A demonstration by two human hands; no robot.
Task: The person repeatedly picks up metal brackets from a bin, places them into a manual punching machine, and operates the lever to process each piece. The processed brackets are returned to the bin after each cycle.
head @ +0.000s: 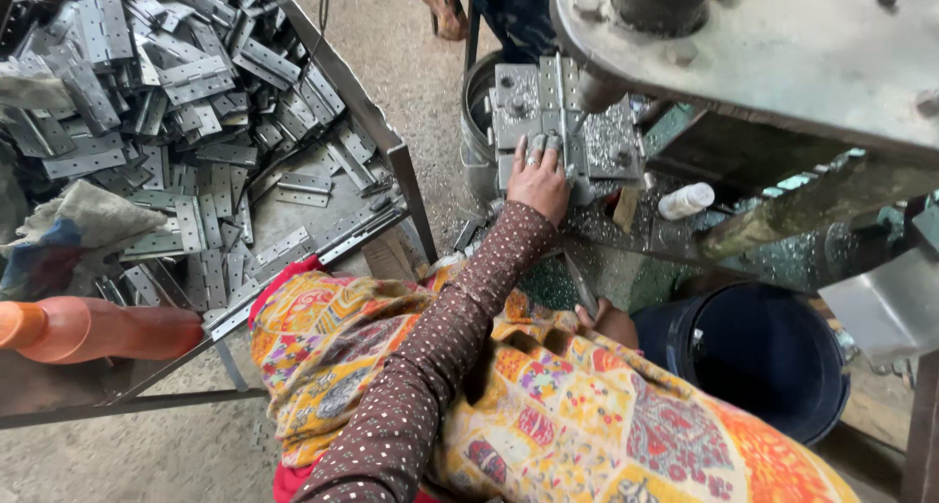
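left hand (537, 178): reaches forward to the press bed, fingers curled down on a grey metal hinge (551, 107) lying on the fixture block (562, 122); rings on the fingers; looks like a press-down hold, cannot tell if it pinches the piece.
left sleeve (440, 356): brown with white dots, runs from bottom centre up to the hand.
right hand (604, 320): low, mostly hidden behind the patterned cloth, near the bucket rim; finger state cannot be told, nor what it holds.
hinge: upright on the block, right under the machine's ram (599, 90), metal chips scattered around.
machine plate (782, 43): big grey slab with bolts, top right, overhanging the block.
tray (396, 156): metal tray on a stand at left, heaped with flat hinges (186, 83), well apart from the hands.
rags (83, 219): grey and blue cloth on the tray's left side.
bottle (93, 329): orange, lying on its side at lower left.
bucket (758, 351): dark blue, right of the lap.
patterned cloth (548, 405): yellow-orange, over the lap.
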